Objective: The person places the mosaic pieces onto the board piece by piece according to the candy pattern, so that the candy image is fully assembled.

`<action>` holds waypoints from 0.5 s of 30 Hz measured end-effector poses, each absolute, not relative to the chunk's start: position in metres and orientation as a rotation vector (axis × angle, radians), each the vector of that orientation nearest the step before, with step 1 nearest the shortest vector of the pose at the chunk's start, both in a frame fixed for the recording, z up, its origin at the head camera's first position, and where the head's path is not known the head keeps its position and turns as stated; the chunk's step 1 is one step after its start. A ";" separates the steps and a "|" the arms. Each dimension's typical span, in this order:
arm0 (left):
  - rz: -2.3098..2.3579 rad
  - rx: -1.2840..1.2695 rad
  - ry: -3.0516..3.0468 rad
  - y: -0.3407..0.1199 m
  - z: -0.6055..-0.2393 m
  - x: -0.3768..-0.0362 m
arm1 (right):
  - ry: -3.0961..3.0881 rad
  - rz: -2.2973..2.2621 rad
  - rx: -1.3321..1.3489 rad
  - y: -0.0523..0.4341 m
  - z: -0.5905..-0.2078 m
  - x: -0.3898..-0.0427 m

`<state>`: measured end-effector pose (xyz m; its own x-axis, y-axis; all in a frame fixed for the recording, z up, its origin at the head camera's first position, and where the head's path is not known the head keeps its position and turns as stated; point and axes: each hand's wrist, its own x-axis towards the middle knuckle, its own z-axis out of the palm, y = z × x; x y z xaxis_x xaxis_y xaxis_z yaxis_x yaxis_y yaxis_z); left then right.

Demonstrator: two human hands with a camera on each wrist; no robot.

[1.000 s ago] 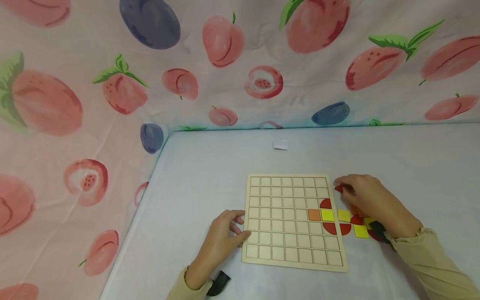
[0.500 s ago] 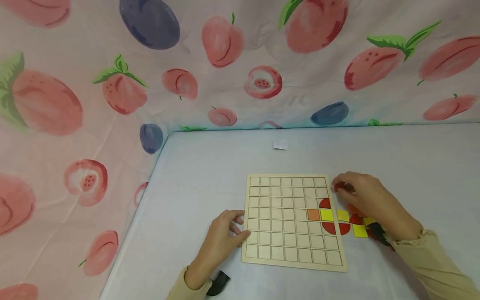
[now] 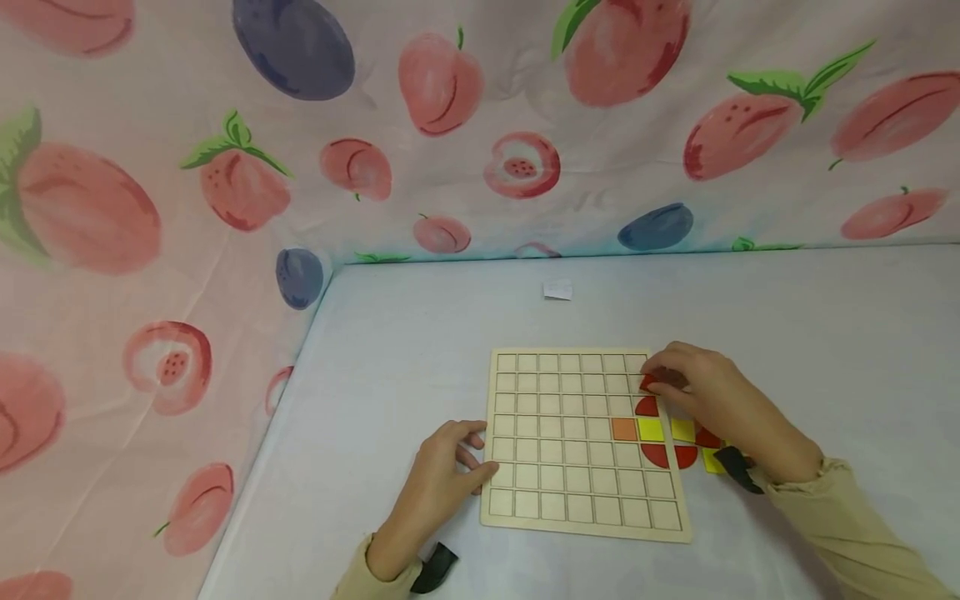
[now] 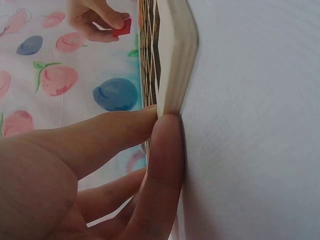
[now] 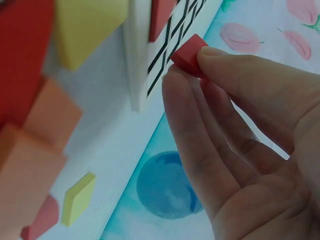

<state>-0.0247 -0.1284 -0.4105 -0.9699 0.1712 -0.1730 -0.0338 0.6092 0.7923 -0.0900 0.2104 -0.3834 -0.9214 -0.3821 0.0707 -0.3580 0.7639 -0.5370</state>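
Observation:
A pale wooden board with a grid of square cells lies on the white table. My left hand holds its left edge; in the left wrist view the thumb meets the top side and a finger lies along the rim. Between thumb and fingertips, my right hand pinches a small red piece, over the board's upper right border. Below it, near the right edge of the grid, sit a red quarter-round piece, an orange square, a yellow square and another red piece.
Loose pieces lie right of the board, partly hidden by my right arm: a yellow square, a red piece and, in the right wrist view, orange blocks. A paper slip lies behind the board. Fruit-patterned cloth walls the back and left.
My right hand has carried the red piece leftward from beside the board to over its upper right border. The left hand stays at the left edge.

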 end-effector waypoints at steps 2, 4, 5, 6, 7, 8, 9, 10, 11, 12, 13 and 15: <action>1.289 0.115 2.605 -0.128 -0.411 -0.025 | 2.895 -0.887 -0.614 0.208 -0.382 -0.090; 1.287 0.120 2.607 -0.128 -0.411 -0.025 | 2.878 -0.889 -0.605 0.205 -0.382 -0.090; 1.284 0.123 2.608 -0.128 -0.411 -0.025 | 2.871 -0.889 -0.606 0.204 -0.381 -0.091; 1.282 0.125 2.610 -0.128 -0.410 -0.025 | 2.869 -0.887 -0.613 0.202 -0.382 -0.091; 1.279 0.127 2.612 -0.128 -0.410 -0.026 | 2.867 -0.887 -0.623 0.201 -0.381 -0.091; 1.277 0.129 2.612 -0.128 -0.410 -0.026 | 2.869 -0.878 -0.636 0.200 -0.382 -0.090; 1.272 0.131 2.615 -0.128 -0.410 -0.026 | 2.868 -0.872 -0.654 0.198 -0.382 -0.090; 1.268 0.131 2.617 -0.128 -0.410 -0.026 | 2.868 -0.865 -0.670 0.197 -0.382 -0.091; 1.265 0.130 2.619 -0.128 -0.410 -0.025 | 2.869 -0.854 -0.679 0.196 -0.383 -0.090; 1.262 0.130 2.620 -0.128 -0.410 -0.025 | 2.870 -0.842 -0.686 0.195 -0.383 -0.090; 1.262 0.129 2.620 -0.128 -0.409 -0.025 | 2.868 -0.831 -0.691 0.193 -0.383 -0.090; 1.261 0.128 2.621 -0.128 -0.409 -0.025 | 2.864 -0.815 -0.706 0.191 -0.384 -0.091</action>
